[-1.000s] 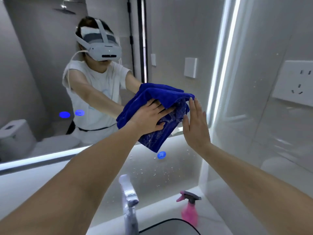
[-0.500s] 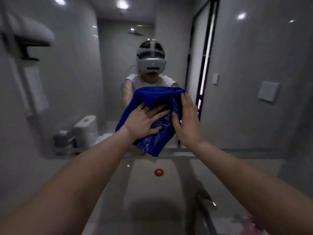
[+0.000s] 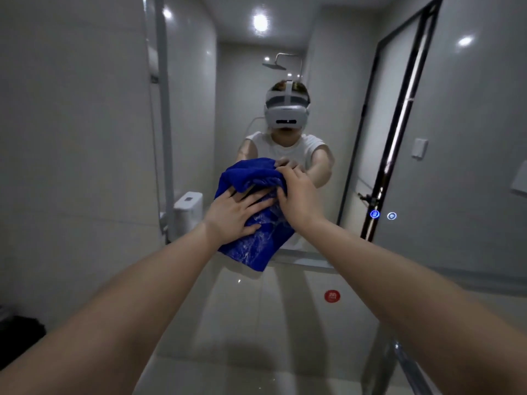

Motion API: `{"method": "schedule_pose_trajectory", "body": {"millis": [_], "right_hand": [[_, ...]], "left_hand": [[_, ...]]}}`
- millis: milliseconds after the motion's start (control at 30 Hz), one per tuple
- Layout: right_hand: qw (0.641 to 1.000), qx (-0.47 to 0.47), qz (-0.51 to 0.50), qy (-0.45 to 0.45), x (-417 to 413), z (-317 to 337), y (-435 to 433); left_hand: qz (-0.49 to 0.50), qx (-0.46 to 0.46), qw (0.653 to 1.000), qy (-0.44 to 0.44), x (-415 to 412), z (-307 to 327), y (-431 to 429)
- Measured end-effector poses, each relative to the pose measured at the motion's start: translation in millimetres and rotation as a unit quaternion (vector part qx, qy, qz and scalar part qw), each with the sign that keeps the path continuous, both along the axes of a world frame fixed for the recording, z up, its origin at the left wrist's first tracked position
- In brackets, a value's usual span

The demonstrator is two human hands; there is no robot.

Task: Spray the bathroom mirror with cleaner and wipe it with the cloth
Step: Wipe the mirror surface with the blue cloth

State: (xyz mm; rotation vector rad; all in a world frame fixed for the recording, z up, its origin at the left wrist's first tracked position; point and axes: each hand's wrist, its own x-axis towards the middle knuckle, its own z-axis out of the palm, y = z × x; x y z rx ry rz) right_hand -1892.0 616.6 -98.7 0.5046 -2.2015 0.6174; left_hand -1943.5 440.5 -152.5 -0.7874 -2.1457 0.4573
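A blue cloth (image 3: pixel 258 246) is pressed flat against the bathroom mirror (image 3: pixel 456 138) near the middle of the view. My left hand (image 3: pixel 232 216) lies spread on the cloth's lower left part, fingers apart, holding it to the glass. My right hand (image 3: pixel 296 195) grips the cloth's upper right edge with curled fingers. The cloth's lower corner hangs down and carries pale wet streaks. The spray bottle is out of view.
The mirror reflects a person in a white headset, a toilet (image 3: pixel 188 208), a shower head and a black-framed door (image 3: pixel 385 155). Two lit touch buttons (image 3: pixel 383 215) glow on the glass at the right. A metal tap (image 3: pixel 399 360) shows at the lower right.
The view has swung left along the mirror and the mirror's edge light has gone out of sight. Both hands carried the cloth leftward; my right hand went from flat beside it to gripping its upper edge.
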Motion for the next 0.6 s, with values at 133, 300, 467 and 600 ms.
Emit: {"method": "schedule_pose_trajectory", "body": {"millis": [133, 300, 467, 600], "right_hand": [[0.999, 0.011, 0.020, -0.031, 6.0, 5.9, -24.2], [0.994, 0.022, 0.057, -0.086, 29.1, 6.5, -56.6], [0.975, 0.077, 0.107, -0.179, 58.9, -26.0, -81.3], [0.955, 0.092, 0.165, -0.228, 86.3, -62.9, -90.0]], "left_hand": [[-0.016, 0.002, 0.997, -0.080, 28.7, 2.1, -34.1], [-0.102, 0.241, 0.942, -0.208, 96.6, 15.3, -69.7], [0.004, 0.430, 0.879, -0.206, 143.2, 10.0, -102.3], [0.074, 0.430, 0.752, -0.494, 162.4, -24.9, -112.5]]}}
